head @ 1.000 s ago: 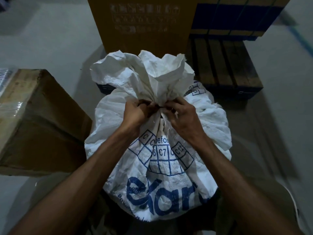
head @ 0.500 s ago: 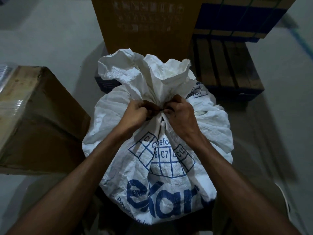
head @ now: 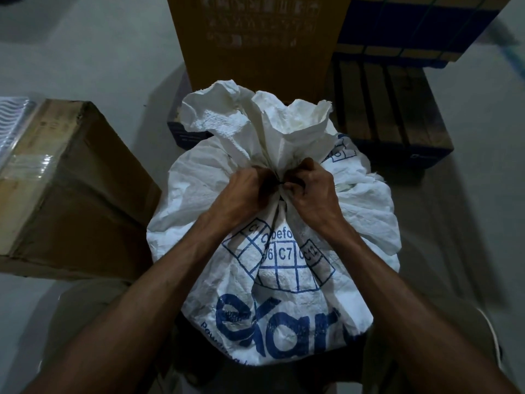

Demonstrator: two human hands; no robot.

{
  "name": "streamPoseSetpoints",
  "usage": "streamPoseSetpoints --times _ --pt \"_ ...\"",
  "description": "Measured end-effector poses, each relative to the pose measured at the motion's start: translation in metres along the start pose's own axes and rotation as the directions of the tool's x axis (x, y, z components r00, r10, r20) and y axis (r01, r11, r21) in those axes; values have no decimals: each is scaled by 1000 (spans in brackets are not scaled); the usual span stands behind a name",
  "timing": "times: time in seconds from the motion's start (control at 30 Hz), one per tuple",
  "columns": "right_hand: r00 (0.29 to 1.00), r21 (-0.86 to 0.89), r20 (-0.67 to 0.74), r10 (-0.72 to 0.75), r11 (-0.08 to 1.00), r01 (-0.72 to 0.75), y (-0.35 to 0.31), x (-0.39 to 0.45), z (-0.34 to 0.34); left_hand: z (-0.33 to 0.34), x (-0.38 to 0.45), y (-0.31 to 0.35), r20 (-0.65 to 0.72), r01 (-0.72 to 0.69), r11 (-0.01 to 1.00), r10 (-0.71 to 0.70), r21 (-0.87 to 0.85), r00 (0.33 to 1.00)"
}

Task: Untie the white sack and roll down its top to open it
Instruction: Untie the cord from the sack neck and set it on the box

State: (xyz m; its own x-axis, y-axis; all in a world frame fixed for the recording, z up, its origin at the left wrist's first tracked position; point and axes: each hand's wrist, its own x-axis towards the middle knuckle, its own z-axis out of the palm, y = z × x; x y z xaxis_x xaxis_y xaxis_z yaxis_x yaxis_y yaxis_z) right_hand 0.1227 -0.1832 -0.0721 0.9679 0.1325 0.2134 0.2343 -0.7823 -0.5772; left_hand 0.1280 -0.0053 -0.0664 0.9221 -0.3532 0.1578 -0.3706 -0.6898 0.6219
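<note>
White sack (head: 272, 280) stands upright on the floor right in front of us, between our forearms, blue print facing us. Its neck (head: 279, 191) is cinched tight; the loose top (head: 255, 123) fans out above the cinch, crumpled and upright.

Both hands are at the neck. Left hand (head: 241, 194) has its fingers curled in, pinching at the tie from the left side. Right hand (head: 312, 189) is curled the same way, pinching from the right. Fingertips nearly meet at a thin dark tie (head: 279, 183) around the neck. We can't tell the knot type or which strand is in which hand: too dark, too small.

Step in hand, as we read it: loosening the knot. Not untied yet, since the neck is fully gathered.

How to do it well:
- Anchor with one hand on the gathered fabric just under the tie, and work the knot with the other.
- Push slack into the knot, don't yank the ends, which likely tightens it.
- Keep the sack vertical; it looks full and soft, so a side pull could tip it.
- Once it's free, spread the top evenly before rolling the rim outward and down.

Nearby: cardboard box (head: 71, 180) to the left, taller carton (head: 255, 38) behind the sack, wooden pallet (head: 392, 109) behind on the right.
</note>
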Motion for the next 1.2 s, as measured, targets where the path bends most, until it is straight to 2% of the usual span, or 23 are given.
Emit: streamPoseSetpoints --times 0.13,0.23,0.33,0.43,0.5,0.57,0.63,0.7,0.73,0.8,0.87,0.93,1.0,1.07,1.1,1.13,1.17,1.2 --pt "1000 81 -12 14 997 -12 0 -1 -2 12 -2 -1 -38 -47 993 52 104 998" --pt "1000 72 -2 5 997 -5 2 -1 -2 15 -3 -3 -66 -37 996 42 78 997" --pt "1000 75 -27 6 997 -4 3 2 -2 15 -3 -3 -135 76 985 -96 -153 986" --pt "999 78 -53 -7 997 11 3 4 -2 13 -1 -3 -127 242 908 -300 -343 946" --pt "997 102 -71 -12 995 20 4 5 -3 10 -2 -2 -107 201 941 -237 -273 966" --pt "997 122 -81 -3 992 13 5 4 -4 7 -3 -4 -70 64 993 -71 -97 995" --pt "997 126 -81 4 992 6 6 4 -3 7 -3 -9 -34 -18 998 19 54 999" --pt "996 130 -83 12 992 -1 5 3 -3 10 -3 -8 -56 -31 998 33 46 998" --pt "996 135 -88 19 991 -7 5 3 -3 12 -3 -5 -86 -1 1000 0 -18 996" --pt "994 161 -98 48 987 -31 5 3 -5 16 -2 0 -156 113 979 -140 -172 978" --pt "992 193 -90 90 979 -71 6 3 -8 16 0 1 -170 194 954 -235 -227 957" --pt "992 190 -80 96 979 -79 5 2 -8 16 -2 1 -94 153 970 -172 -188 981" --pt "994 182 -72 81 981 -67 4 2 -8 16 -7 1 -30 71 996 -73 -47 997" --pt "996 182 -61 71 982 -59 3 2 -7 17 -7 -2 -52 -22 998 25 63 998" --pt "996 187 -57 69 981 -57 2 2 -6 17 -7 -4 -69 -53 997 58 63 996" --pt "996 194 -57 66 980 -54 2 2 -6 16 -7 -3 -87 -41 999 42 5 995" --pt "996 199 -62 63 979 -50 2 1 -6 15 -5 -2 -102 25 994 -36 -111 994" --pt "996 204 -69 63 978 -48 2 2 -6 13 -2 -1 -111 141 954 -175 -265 978"
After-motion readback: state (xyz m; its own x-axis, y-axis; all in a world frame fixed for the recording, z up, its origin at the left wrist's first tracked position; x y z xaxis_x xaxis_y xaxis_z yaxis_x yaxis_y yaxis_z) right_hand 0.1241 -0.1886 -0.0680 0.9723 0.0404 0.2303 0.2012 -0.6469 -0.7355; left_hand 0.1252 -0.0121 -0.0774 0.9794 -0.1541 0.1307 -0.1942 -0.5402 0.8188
